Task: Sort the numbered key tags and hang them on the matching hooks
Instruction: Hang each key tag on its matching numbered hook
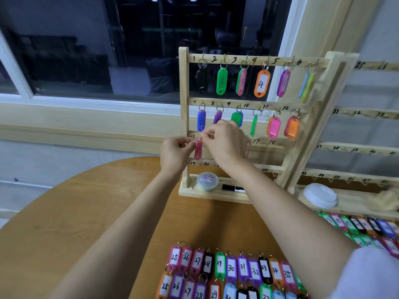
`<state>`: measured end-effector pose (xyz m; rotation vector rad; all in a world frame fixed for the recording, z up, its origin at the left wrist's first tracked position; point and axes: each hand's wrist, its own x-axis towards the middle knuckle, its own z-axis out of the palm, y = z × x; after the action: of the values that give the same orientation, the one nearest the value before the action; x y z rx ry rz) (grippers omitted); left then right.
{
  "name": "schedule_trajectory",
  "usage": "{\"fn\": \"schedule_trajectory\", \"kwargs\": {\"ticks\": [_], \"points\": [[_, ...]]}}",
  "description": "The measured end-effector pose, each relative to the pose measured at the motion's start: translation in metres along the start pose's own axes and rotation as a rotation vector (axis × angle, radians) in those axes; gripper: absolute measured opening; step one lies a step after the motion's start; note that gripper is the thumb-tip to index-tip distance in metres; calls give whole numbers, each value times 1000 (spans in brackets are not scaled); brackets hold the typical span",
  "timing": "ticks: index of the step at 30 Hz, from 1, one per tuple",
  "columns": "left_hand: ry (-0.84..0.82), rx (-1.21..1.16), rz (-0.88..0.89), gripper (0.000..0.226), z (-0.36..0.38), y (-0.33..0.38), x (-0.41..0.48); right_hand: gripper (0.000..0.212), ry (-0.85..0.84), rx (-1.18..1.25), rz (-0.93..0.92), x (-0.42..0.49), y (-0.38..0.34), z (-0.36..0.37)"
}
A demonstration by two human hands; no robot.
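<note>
A dark window and pale sill back a round wooden table [90,212], where a wooden rack [183,100] of four numbered rails stands upright; its top two rails, marked 1 to 12, carry a coloured tag on every hook, among them an orange tag [261,83] showing 4; at the left end of the third rail, both of the person's hands meet on a red key tag [198,150]; the left hand [174,154] pinches the top of the tag with curled fingertips, and the right hand [224,141] pinches its metal ring [199,138] between thumb and forefinger; the tag hangs with its long axis vertical, ring end up and rounded end pointing down at the table, just in front of the rail, whose number beside it is partly hidden; a round tin [207,181] and a black marker [232,188] lie on the rack's base; a second rack [356,147] stands to the right with white lids [320,196] on its ledge; rows of numbered tags [231,270] lie flat on the near tabletop.
</note>
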<state>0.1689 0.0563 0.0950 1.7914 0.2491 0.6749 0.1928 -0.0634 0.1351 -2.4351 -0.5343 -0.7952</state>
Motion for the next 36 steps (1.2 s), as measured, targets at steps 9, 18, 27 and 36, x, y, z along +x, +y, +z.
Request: {"fn": "schedule_trajectory", "kwargs": {"ticks": [9,18,27,36], "points": [[-98,187,-14,3,-5,-8,-23,19,-128,-1,-100,-24,14,-16],[-266,285,24,5,29,-17,-77,15,-299,13,-3,-107,80,-46],[-475,301,43,9,109,-20,-120,14,-346,-20,173,-170,162,-87],[-590,381,15,10,178,-28,-133,12,-348,-57,381,-183,233,-107]]}}
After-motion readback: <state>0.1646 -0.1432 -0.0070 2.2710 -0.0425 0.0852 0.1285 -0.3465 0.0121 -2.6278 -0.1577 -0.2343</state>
